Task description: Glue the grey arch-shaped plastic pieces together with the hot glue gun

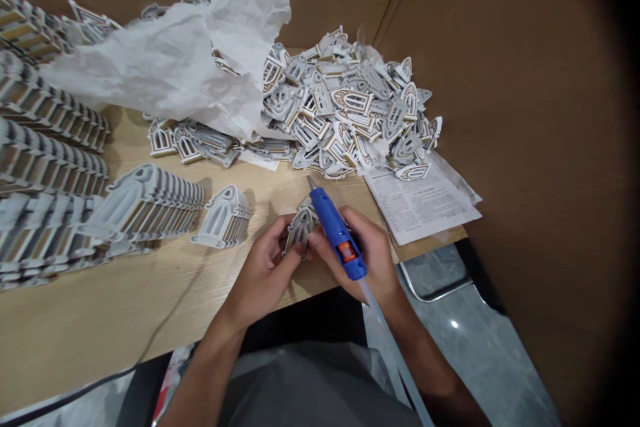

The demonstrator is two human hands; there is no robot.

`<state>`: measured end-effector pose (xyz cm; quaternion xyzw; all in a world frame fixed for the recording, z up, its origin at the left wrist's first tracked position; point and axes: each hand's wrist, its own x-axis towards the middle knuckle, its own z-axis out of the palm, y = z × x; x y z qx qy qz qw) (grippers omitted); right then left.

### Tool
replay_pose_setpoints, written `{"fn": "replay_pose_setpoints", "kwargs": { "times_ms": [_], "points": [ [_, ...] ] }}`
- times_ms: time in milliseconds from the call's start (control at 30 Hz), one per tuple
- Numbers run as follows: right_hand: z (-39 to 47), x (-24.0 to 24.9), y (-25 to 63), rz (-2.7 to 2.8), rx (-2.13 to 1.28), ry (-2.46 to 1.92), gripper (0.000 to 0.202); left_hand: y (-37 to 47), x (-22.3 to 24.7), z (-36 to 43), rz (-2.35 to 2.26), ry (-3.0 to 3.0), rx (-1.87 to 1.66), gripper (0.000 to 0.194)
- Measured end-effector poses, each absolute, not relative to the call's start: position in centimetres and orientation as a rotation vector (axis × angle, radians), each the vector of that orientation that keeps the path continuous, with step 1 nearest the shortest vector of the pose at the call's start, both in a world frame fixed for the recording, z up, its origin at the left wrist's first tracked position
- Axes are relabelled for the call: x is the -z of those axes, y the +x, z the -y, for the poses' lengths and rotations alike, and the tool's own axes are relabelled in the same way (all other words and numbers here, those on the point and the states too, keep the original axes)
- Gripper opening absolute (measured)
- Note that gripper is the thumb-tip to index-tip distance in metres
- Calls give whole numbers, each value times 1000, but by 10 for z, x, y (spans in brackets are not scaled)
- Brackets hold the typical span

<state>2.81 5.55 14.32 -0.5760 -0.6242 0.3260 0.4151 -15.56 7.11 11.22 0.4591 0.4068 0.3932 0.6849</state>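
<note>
Just above the table's front edge, my left hand (265, 267) is closed around a small grey-white arched window piece (301, 225), thumb on its face. My right hand (367, 250) grips a blue hot glue gun (334, 220) with an orange part on its body. The gun's metal nozzle points up and away, past the window piece. A long translucent glue stick (385, 330) runs out of the gun's rear towards me. My right thumb and fingertips also touch the piece's right side. The gun partly covers the piece and my right fingers.
Stacked arched pieces (145, 203) line the left of the wooden table (210, 307), with a shorter stack (225, 217) nearer. A heap of loose pieces (350, 107) lies at the back, beside crumpled white paper (175, 60). Printed sheets (420, 203) lie right. A cord (173, 313) crosses the front.
</note>
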Motion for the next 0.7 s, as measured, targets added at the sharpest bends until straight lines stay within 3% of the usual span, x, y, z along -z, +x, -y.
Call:
{"fn": "replay_pose_setpoints", "kwargs": {
  "times_ms": [167,433,700],
  "points": [
    [-51,-145,48,1521,-1107,-1289,44,-155,-116,-72,-986,922,-890,24],
    [-44,-126,59,1548,-1301,-1239,56,-150,-114,-71,-962,891,-971,40],
    [-45,-121,57,1554,-1220,-1276,47,-151,-115,-69,-985,900,-954,46]
  ]
}}
